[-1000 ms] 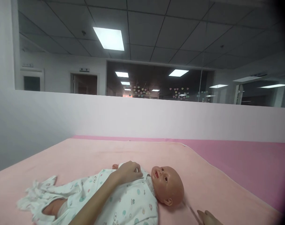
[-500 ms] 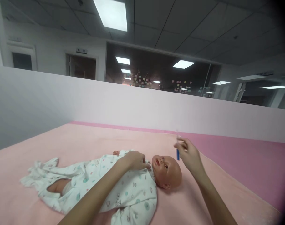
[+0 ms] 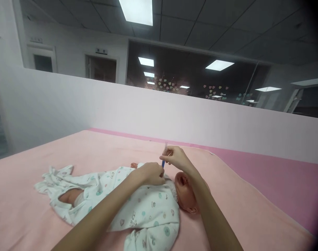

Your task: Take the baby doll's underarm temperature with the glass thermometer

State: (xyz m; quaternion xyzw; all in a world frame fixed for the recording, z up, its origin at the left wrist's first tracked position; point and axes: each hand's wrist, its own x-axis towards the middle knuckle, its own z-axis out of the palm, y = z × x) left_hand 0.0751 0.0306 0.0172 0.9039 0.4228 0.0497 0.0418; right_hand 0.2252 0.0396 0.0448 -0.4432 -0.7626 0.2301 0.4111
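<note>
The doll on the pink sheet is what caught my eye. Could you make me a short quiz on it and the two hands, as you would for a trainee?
1. Multiple choice. What colour is the lower end of the slim tool that the right hand holds?
a) green
b) blue
c) yellow

2. True or false. The left hand is at the chest of the doll, which wears white printed clothes.

3. Fill in the gap. Seen from the head camera, the right forearm partly hides the doll's ____.

Key: 1 b; 2 true; 3 head.
</note>
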